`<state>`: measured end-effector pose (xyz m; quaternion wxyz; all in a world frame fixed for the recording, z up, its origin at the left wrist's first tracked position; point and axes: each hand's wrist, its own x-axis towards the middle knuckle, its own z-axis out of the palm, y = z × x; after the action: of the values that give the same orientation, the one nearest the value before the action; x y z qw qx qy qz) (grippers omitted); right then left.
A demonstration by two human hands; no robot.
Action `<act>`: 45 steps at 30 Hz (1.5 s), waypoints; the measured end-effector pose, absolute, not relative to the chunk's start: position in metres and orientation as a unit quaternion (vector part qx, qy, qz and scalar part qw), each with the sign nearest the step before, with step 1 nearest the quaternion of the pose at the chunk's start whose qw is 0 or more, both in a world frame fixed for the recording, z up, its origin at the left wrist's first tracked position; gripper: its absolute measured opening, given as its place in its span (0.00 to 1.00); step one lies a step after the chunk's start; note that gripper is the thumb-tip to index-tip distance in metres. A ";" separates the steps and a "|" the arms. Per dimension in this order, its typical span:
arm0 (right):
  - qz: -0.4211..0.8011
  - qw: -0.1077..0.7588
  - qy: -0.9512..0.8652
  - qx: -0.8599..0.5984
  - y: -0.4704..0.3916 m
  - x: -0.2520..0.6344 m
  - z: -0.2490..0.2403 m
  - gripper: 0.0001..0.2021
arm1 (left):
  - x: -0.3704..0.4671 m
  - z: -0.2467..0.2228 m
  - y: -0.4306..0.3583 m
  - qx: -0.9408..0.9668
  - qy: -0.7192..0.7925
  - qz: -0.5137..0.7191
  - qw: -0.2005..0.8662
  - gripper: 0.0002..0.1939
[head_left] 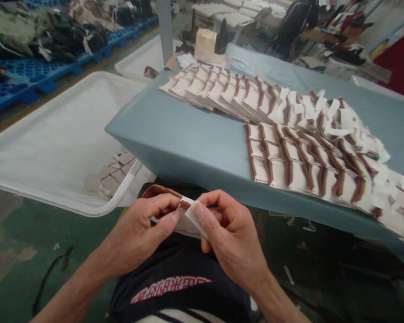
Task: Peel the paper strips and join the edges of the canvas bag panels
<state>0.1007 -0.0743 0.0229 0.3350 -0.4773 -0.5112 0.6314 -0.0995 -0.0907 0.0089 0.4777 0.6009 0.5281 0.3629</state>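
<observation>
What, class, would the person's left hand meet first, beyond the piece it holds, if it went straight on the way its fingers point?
Probably the white strip pinched by the right hand, with that hand close behind. The left hand is so near the strip that one view leaves the gap unclear.

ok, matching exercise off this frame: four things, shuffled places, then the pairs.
Things
1. Narrow white strip above the lap
2. Large white plastic bin nearest the person
3. Overlapping rows of cream fabric pieces with brown edges
4. Blue plastic pallets

Places
A. Under heaped dark and green bundles, upper left of view
B. On the long blue-grey covered table
C. Pinched in the person's right hand
D. Left of the table, pale pieces lying inside

Pairs: 1-C, 2-D, 3-B, 4-A
</observation>
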 end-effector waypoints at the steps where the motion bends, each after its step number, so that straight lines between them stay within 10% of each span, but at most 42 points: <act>1: 0.625 0.334 -0.517 -0.481 -0.073 0.100 0.022 0.16 | -0.098 0.008 -0.090 0.598 0.528 0.365 0.481 0.14; 28: 0.330 0.429 -0.634 -0.552 -0.076 0.079 -0.009 0.10 | -0.091 -0.009 -0.082 0.515 0.518 0.404 0.551 0.14; 45: 0.449 0.413 -0.557 -0.564 -0.081 0.072 -0.022 0.12 | -0.079 -0.018 -0.087 0.590 0.588 0.406 0.375 0.12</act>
<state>0.0719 -0.0811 -0.0215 0.4133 -0.5639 -0.5565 0.4489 -0.0788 -0.0874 -0.0175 0.3752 0.5903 0.5880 0.4063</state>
